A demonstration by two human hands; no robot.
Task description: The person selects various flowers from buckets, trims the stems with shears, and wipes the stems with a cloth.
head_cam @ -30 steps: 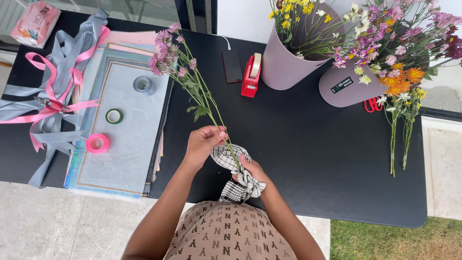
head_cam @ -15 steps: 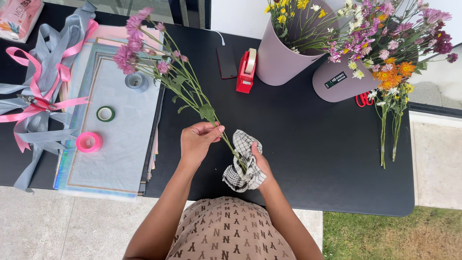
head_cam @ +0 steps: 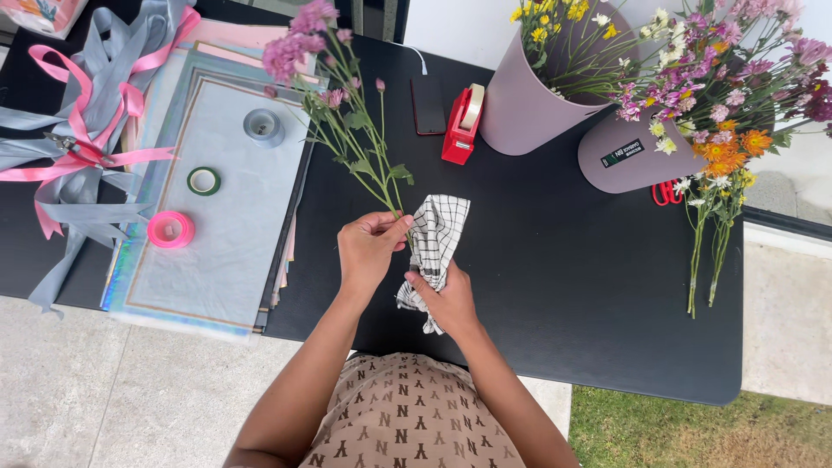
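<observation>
My left hand pinches the lower stems of a bunch of pink flowers, which points up and to the left over the black table. My right hand grips a black-and-white checked cloth just right of the stems. The cloth's upper end stands beside the stem ends, and whether it touches them I cannot tell.
Left lie stacked wrapping sheets with a pink tape roll, a green roll and a grey roll, plus pink and grey ribbons. Behind are a red tape dispenser, a phone, two flower-filled mauve buckets and loose flowers.
The flower bunch has swung more upright and to the right. The checked cloth has been drawn out longer along the stems, with my right hand now lower on it.
</observation>
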